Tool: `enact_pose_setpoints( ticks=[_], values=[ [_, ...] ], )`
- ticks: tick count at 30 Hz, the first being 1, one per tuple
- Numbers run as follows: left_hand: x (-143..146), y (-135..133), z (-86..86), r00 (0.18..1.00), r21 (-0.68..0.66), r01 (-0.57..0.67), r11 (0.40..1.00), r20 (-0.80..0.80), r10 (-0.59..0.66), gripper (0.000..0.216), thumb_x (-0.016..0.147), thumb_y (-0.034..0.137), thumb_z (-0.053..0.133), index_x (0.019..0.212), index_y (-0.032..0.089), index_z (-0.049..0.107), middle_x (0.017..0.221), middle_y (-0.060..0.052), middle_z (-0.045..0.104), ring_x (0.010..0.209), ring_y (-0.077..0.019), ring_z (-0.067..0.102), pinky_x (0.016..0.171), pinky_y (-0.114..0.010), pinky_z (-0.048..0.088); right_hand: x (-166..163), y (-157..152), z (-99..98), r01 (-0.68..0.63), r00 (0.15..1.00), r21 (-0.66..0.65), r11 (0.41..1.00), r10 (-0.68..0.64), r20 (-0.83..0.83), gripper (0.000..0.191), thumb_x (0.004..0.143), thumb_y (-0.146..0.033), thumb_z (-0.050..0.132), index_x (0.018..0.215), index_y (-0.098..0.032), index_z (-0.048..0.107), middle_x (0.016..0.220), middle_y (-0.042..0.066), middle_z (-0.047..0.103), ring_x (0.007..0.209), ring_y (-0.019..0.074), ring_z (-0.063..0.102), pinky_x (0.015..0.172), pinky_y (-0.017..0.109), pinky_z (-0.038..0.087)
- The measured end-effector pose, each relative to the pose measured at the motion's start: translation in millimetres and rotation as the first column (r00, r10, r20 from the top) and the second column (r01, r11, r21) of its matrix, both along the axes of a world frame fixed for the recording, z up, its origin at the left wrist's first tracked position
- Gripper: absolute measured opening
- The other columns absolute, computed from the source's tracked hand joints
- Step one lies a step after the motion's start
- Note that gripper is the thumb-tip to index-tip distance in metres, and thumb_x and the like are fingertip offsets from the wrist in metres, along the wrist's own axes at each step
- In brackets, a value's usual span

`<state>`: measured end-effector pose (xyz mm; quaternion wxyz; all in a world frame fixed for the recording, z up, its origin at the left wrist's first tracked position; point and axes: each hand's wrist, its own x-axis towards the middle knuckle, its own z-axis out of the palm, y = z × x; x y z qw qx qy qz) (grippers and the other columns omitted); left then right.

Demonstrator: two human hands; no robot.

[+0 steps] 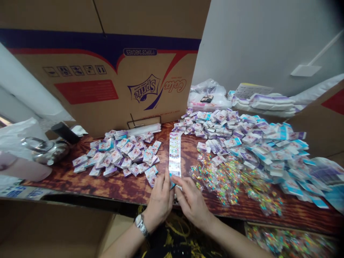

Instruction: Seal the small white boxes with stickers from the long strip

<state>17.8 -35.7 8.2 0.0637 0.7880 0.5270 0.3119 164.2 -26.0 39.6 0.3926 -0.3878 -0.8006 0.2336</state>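
Observation:
My left hand [160,195], with a watch on its wrist, is closed around a small blue-and-white carton [172,184] at the table's front edge. From the other side, my right hand [192,197] is closed with its fingertips pinched at the same carton, most of which the fingers hide. Just beyond both hands lies a long printed sticker strip [175,154]. Left of it is a pile of closed small cartons [126,152]. To the right are clear packets of colourful candy [228,179] beside a large heap of flat or partly open cartons [258,139].
A big cardboard box [107,82] stands upright at the back. On the left are a shiny metal pot [51,150] and a pink container [24,166]. Plastic bags [208,95] sit at the back right. More candy packets [290,240] lie below the table edge.

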Motion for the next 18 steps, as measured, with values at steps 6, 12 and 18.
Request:
enact_pose_setpoints(
  ticks=[6, 12, 18],
  values=[
    [-80, 50, 16.2, 0.904, 0.014, -0.313, 0.95, -0.303, 0.302, 0.049, 0.088, 0.023, 0.038, 0.134, 0.006, 0.035, 0.101, -0.017, 0.054, 0.089, -0.0267, 0.051, 0.066, -0.035, 0.05, 17, 59, -16.6, 0.021, 0.99, -0.129, 0.991, -0.002, 0.143, 0.035, 0.092, -0.028, 0.041, 0.126, -0.02, 0.048, 0.109, 0.009, 0.064, 0.102, 0.0212, 0.058, 0.088, 0.037, 0.047],
    [-128, 101, 54.3, 0.796, 0.28, -0.44, 0.853, -0.319, 0.515, 0.066, 0.082, 0.032, 0.052, 0.136, 0.001, 0.03, 0.134, -0.028, 0.034, 0.124, -0.0422, 0.03, 0.096, -0.057, 0.032, 29, 133, -40.2, -0.015, 0.857, -0.032, 0.999, 0.029, 0.515, 0.058, 0.087, -0.041, 0.047, 0.137, -0.015, 0.037, 0.138, 0.013, 0.042, 0.127, 0.0284, 0.037, 0.104, 0.044, 0.032],
    [-35, 43, 9.0, 0.917, -0.055, 0.148, 0.987, -0.367, -0.158, 0.043, 0.089, 0.032, 0.042, 0.13, 0.018, 0.043, 0.133, -0.012, 0.047, 0.127, -0.0291, 0.036, 0.103, -0.051, 0.032, 23, 163, -45.0, -0.114, 0.703, -0.141, 0.983, 0.18, 0.688, 0.088, 0.077, -0.062, 0.05, 0.143, -0.01, 0.023, 0.149, 0.016, 0.018, 0.137, 0.0358, 0.012, 0.108, 0.051, 0.02]
  ],
)
